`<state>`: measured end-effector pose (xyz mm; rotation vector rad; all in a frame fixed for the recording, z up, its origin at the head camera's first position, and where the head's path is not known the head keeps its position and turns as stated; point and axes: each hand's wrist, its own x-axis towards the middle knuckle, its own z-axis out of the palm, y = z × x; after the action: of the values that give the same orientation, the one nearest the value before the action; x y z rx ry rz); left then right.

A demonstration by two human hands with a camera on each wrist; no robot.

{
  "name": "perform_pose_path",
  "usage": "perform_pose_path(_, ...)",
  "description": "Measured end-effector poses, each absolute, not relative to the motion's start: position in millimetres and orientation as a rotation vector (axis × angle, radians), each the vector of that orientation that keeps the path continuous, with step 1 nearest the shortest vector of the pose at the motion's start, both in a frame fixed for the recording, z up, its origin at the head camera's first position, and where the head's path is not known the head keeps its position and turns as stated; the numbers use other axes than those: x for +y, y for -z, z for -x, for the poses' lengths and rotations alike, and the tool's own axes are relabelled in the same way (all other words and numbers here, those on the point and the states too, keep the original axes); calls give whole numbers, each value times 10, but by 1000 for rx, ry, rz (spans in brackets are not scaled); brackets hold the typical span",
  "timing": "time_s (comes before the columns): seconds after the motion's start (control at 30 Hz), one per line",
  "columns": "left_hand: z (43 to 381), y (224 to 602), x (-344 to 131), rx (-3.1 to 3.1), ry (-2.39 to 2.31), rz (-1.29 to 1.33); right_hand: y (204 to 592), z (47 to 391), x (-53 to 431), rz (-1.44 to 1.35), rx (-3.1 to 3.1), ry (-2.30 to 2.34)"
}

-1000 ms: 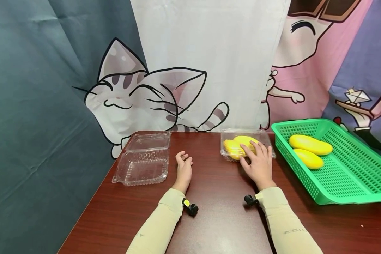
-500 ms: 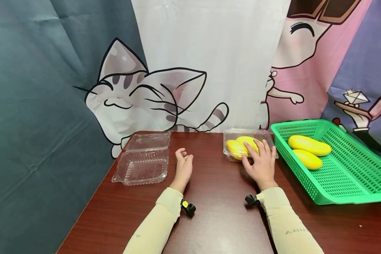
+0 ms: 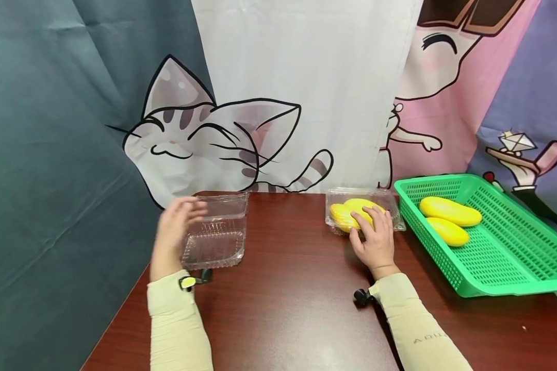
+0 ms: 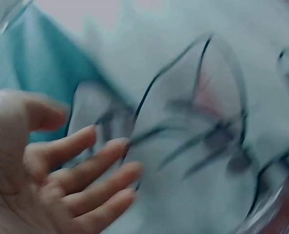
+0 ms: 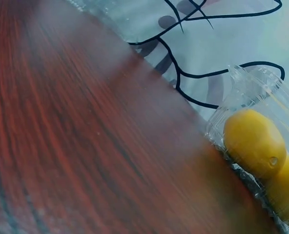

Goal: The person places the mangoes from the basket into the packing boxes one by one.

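Observation:
My left hand (image 3: 171, 237), blurred, is over the left edge of a clear plastic clamshell box (image 3: 218, 247) with its lid up. In the left wrist view its loosely bent fingers (image 4: 100, 190) hold nothing. At the back right, a second clear clamshell box (image 3: 334, 196) contains yellow oblong fruits (image 3: 345, 216), which look like mangoes. My right hand (image 3: 376, 250) is at this box's front, fingers spread over its front edge and the fruits. Whether they touch the fruit cannot be told. Just a sliver of that hand shows in the right wrist view, beside the yellow fruits (image 5: 254, 141).
A green plastic basket (image 3: 520, 288) stands on the right, with two yellow oblong fruits (image 3: 450, 211) inside. Behind the dark red wooden table (image 3: 288, 309) hangs a cartoon-printed cloth (image 3: 315, 77). The table's left edge runs past the left forearm.
My left hand has moved left from the middle of the table to over the lidded-up box. The right hand has stayed at the filled box, shifting only slightly.

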<state>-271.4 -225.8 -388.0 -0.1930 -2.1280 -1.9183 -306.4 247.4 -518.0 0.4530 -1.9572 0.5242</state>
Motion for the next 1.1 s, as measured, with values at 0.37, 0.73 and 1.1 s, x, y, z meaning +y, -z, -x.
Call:
perform_pose_path(0.37, 2603, 4505, -3314, -1950, 2180, -586, 5163, 3056, 2425, -489, -1911, -550)
perform_pose_path(0.73, 2881, 4914, -3070, -1706, 2587, -242, 5153, 3043, 2457, -465, -1910, -563)
perform_pose_path(1.1, 3100, 5090, -2559, -2023, 2327, 31, 5162, 3061, 2441, -471, -1914, -578)
